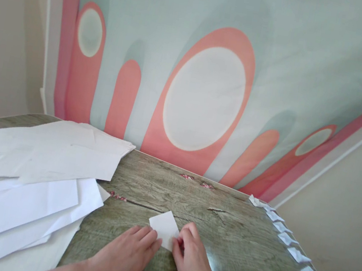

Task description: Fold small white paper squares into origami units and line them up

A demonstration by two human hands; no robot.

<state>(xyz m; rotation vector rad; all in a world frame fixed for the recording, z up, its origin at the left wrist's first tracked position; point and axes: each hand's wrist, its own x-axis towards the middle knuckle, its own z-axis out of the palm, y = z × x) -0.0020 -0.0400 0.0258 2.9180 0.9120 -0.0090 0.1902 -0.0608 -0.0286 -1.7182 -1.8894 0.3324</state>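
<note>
A small white square of paper lies on the wood-patterned table, turned so that one corner points away from me. My left hand rests palm down at its near left side, fingertips on the paper and thumb apart. At the right corner, my right hand pinches the paper's edge between thumb and curled fingers. The near corner of the square is partly hidden between the two hands.
Large white sheets lie in a stack at the left, with cut paper strips in front. Several small folded paper pieces line the table's right edge. A patterned cloth backdrop hangs behind the table.
</note>
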